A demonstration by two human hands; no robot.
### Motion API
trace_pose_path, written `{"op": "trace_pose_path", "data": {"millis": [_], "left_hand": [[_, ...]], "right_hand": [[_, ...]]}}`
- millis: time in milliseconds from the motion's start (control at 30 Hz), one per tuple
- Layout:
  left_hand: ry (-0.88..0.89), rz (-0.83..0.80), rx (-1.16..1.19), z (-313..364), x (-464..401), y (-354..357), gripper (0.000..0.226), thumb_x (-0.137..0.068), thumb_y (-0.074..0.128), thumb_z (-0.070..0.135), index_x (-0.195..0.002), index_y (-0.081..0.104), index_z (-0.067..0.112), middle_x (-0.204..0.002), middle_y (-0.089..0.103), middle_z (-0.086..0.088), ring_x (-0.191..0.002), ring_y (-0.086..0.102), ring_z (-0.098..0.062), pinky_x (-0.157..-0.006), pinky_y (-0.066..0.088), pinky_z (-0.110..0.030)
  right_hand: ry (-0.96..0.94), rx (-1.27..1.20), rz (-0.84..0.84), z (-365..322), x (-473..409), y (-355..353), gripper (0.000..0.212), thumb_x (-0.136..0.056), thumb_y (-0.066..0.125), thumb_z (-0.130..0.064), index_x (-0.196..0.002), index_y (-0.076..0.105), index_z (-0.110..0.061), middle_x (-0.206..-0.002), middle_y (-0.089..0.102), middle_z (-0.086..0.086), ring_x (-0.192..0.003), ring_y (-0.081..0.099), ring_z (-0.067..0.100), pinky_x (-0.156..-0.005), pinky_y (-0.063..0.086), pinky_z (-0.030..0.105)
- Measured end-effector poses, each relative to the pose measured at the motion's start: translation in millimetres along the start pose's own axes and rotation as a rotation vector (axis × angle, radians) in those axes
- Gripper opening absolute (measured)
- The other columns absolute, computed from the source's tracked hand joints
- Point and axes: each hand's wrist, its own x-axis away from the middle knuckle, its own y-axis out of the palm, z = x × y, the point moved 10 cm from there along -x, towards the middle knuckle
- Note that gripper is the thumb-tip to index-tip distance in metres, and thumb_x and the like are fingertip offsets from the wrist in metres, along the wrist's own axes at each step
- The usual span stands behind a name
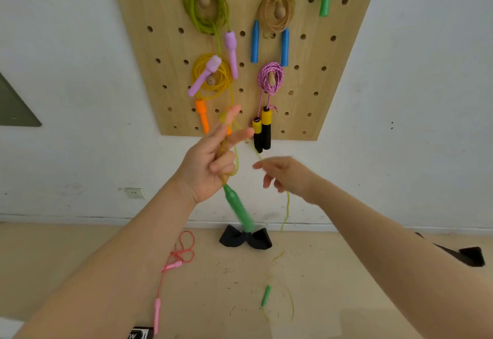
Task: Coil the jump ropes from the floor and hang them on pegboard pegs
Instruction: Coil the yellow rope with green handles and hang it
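**Yellow rope half coiled, one handle still on the floor**

The yellow-green rope [286, 212] looks thin, light and limp, so it should bend into loops easily but also slide or spring loose unless pinched firmly. Its green handle [238, 209] is the stiff, heavier part and swings below the left hand [206, 164], blurred. Best hold, I judge, is on the gathered loops themselves, close to the handle.

The left hand grips those loops against the palm with its lower fingers curled, while the index and middle fingers stretch out towards the pegboard [333, 77]. The right hand [286, 176] pinches the cord between thumb and forefinger, the other fingers loosely bent. From that pinch the rope drops to the floor [346, 298], where the second green handle [266, 295] lies. A pink rope [170, 266] also waits on the floor to the left.
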Motion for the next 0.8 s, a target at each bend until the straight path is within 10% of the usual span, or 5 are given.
{"op": "trace_pose_path", "data": {"millis": [167,333,500,667,800], "left_hand": [[-0.017,0.181,-0.207,-29,-2,-16,0.043,-0.102,0.025,0.030,-0.144,0.022,0.038,-0.121,0.064,-0.002,-0.095,0.068,-0.024,-0.074,0.058,-0.035],[-0.177,0.327,-0.541,-68,9,-24,0.048,-0.102,0.030,0.031,-0.146,0.015,0.042,-0.151,0.027,0.005,-0.109,0.055,-0.019,-0.067,0.056,-0.025],[-0.291,0.031,-0.583,-84,24,33,0.048,-0.089,0.020,0.060,-0.134,0.033,0.050,-0.120,0.066,-0.005,-0.032,0.033,-0.009,-0.068,0.056,-0.031],[-0.168,-0.095,-0.320,-59,29,76,0.048,-0.092,0.023,0.049,-0.129,0.049,0.031,-0.080,0.072,-0.006,-0.025,0.021,-0.001,-0.042,0.046,-0.019],[-0.031,0.059,-0.129,-36,14,43,0.042,-0.098,0.024,0.038,-0.134,0.042,0.025,-0.103,0.071,-0.004,-0.044,0.058,-0.007,-0.061,0.058,-0.030]], "right_hand": [[0.083,0.543,-0.487,7,49,52,0.044,-0.099,0.033,-0.023,-0.143,0.030,-0.028,-0.068,0.059,0.001,-0.055,0.049,0.015,-0.058,0.044,0.024],[-0.334,0.696,-0.306,-67,77,19,0.017,-0.088,0.057,-0.024,-0.081,0.066,-0.011,-0.059,0.057,-0.005,-0.056,0.052,0.007,-0.061,0.043,0.020],[-0.423,-0.035,0.190,-78,76,-81,0.013,-0.083,0.067,-0.013,-0.073,0.068,-0.005,-0.063,0.059,0.007,-0.051,0.049,0.000,-0.053,0.041,0.014],[-0.289,-0.128,0.248,-26,53,-69,0.032,-0.092,0.055,-0.028,-0.061,0.062,-0.022,-0.054,0.044,-0.004,-0.052,0.038,0.009,-0.055,0.034,0.026],[-0.183,0.197,-0.006,-7,50,-11,0.039,-0.099,0.040,-0.031,-0.069,0.062,-0.019,-0.055,0.047,-0.005,-0.051,0.042,0.009,-0.057,0.037,0.024]]}}
